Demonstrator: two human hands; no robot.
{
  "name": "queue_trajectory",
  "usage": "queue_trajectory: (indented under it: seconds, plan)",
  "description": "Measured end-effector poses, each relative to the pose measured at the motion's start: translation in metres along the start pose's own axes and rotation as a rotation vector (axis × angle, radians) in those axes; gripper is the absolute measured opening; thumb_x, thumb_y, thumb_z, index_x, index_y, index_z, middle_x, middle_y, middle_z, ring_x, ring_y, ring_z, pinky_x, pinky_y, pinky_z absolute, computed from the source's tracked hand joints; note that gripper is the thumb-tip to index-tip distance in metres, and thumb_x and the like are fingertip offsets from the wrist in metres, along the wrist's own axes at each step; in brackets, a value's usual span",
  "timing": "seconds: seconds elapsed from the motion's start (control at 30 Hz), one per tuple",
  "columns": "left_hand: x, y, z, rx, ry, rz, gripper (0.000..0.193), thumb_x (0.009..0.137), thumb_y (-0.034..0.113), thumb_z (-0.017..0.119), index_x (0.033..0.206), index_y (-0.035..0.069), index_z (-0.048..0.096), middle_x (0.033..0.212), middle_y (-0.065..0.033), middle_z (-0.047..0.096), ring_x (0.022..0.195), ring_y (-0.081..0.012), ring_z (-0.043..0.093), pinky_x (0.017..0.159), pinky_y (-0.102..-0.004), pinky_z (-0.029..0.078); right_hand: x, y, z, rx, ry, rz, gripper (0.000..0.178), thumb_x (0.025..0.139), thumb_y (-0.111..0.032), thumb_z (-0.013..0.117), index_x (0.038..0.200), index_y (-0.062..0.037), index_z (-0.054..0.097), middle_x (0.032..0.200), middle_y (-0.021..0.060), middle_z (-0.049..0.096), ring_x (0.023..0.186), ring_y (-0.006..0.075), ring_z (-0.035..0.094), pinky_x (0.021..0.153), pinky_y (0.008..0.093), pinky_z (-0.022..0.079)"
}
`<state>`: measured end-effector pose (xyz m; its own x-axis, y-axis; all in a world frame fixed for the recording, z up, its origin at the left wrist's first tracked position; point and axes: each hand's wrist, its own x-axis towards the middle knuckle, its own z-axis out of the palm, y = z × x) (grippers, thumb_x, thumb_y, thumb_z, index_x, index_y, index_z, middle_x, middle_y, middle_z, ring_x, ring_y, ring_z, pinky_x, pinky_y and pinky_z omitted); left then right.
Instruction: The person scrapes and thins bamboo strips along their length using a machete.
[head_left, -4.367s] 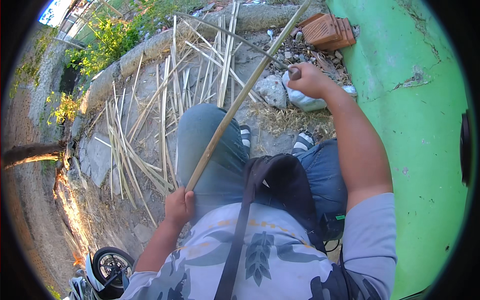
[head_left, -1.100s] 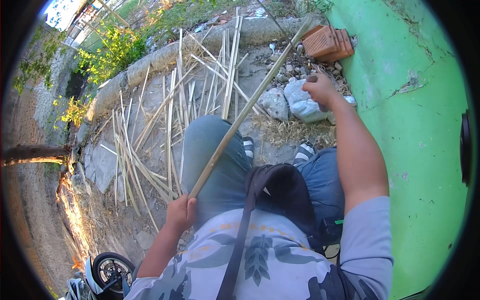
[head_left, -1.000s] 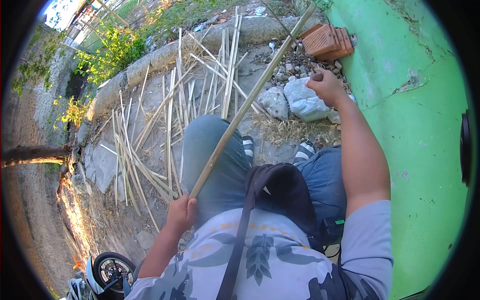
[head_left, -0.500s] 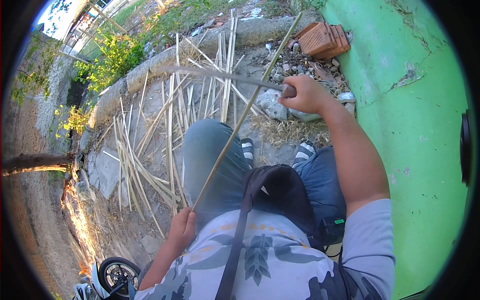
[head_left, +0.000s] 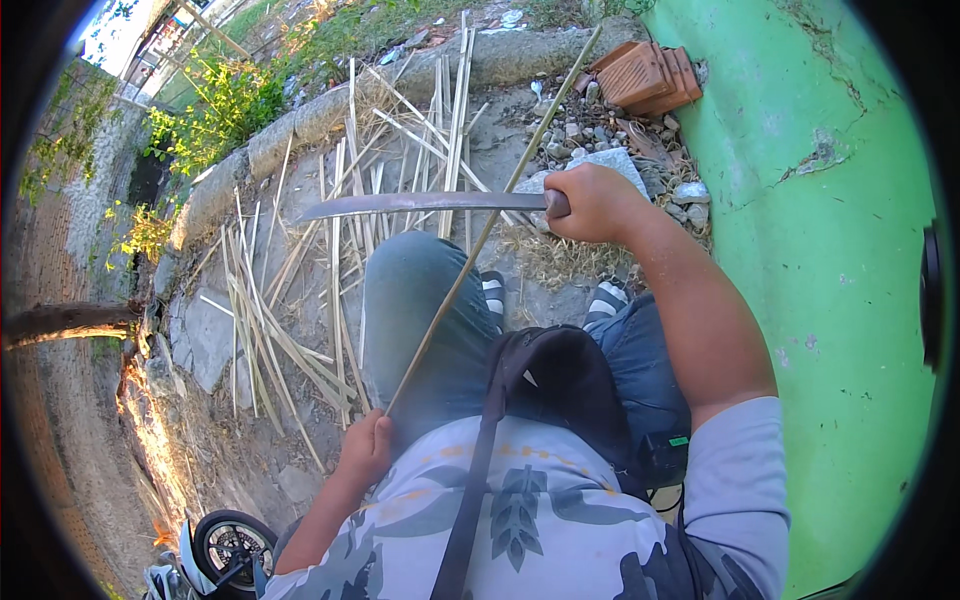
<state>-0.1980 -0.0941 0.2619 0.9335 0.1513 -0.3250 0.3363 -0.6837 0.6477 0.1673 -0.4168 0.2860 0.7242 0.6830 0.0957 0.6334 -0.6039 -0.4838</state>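
Note:
My right hand [head_left: 598, 203] is closed round the dark handle of a machete [head_left: 420, 203], whose long blade points left above my bent knee. The blade crosses a long, thin bamboo strip [head_left: 455, 290]; whether the two touch, I cannot tell. My left hand [head_left: 366, 447] grips the strip's lower end beside my waist, thumb on top. From there the strip slants up and right past my knee toward the roof tiles. Many pale split bamboo strips [head_left: 270, 330] lie scattered on the ground to the left and ahead of me.
A green wall [head_left: 800, 300] rises close on my right. Stacked clay roof tiles [head_left: 645, 78] and rubble [head_left: 580, 135] lie by its foot. A low stone kerb [head_left: 270, 145] borders the ground ahead. At lower left stands a motorcycle wheel [head_left: 235, 550]; a black bag [head_left: 565, 385] rests on my lap.
My right hand has moved down toward me with the machete, and the blade now lies lower across the strip. My left hand and the strip stay nearly in place.

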Motion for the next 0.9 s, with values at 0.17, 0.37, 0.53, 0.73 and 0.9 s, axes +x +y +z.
queue_trajectory:
  seconds: [0.17, 0.37, 0.53, 0.73, 0.9]
  plan:
    - [-0.001, 0.004, -0.002, 0.020, -0.022, -0.008, 0.049, 0.105, 0.043, 0.036, 0.084, 0.000, 0.050, 0.067, -0.0246, 0.053, 0.064, -0.0461, 0.054, 0.058, -0.0476, 0.041, -0.002, -0.012, -0.009, -0.123, -0.011, 0.022, 0.014, 0.076, -0.023, 0.064, 0.079, -0.0091, 0.062, 0.071, 0.0182, 0.065, 0.072, 0.0394, 0.065, 0.066, 0.0509, 0.050]
    - [-0.002, 0.001, 0.001, -0.031, -0.014, -0.012, 0.053, 0.105, 0.045, 0.036, 0.081, 0.000, 0.050, 0.063, -0.0219, 0.050, 0.058, -0.0409, 0.054, 0.056, -0.0457, 0.040, -0.003, -0.011, -0.010, -0.093, 0.006, 0.004, 0.014, 0.076, -0.022, 0.066, 0.080, -0.0100, 0.062, 0.070, 0.0174, 0.065, 0.071, 0.0387, 0.065, 0.065, 0.0504, 0.051]
    - [-0.005, -0.001, 0.003, -0.022, 0.106, -0.036, 0.053, 0.105, 0.044, 0.035, 0.080, -0.001, 0.051, 0.059, -0.0203, 0.048, 0.055, -0.0394, 0.052, 0.054, -0.0450, 0.039, -0.003, -0.014, -0.011, -0.049, -0.007, -0.039, 0.014, 0.073, -0.020, 0.067, 0.080, -0.0099, 0.062, 0.071, 0.0165, 0.065, 0.072, 0.0385, 0.065, 0.065, 0.0494, 0.050]
    - [-0.001, -0.004, 0.007, 0.012, 0.106, -0.039, 0.051, 0.105, 0.042, 0.037, 0.078, 0.000, 0.049, 0.059, -0.0214, 0.049, 0.057, -0.0435, 0.053, 0.054, -0.0474, 0.039, 0.000, -0.016, -0.006, -0.101, -0.114, 0.026, 0.017, 0.075, -0.023, 0.067, 0.088, -0.0123, 0.067, 0.080, 0.0139, 0.069, 0.079, 0.0355, 0.068, 0.072, 0.0475, 0.054]
    - [0.005, 0.008, 0.004, 0.056, 0.069, -0.027, 0.051, 0.103, 0.044, 0.040, 0.077, 0.001, 0.048, 0.060, -0.0232, 0.050, 0.060, -0.0470, 0.054, 0.054, -0.0488, 0.040, 0.000, -0.011, -0.004, -0.091, -0.070, -0.009, 0.015, 0.073, -0.022, 0.068, 0.082, -0.0109, 0.065, 0.076, 0.0148, 0.067, 0.076, 0.0367, 0.067, 0.069, 0.0480, 0.053]
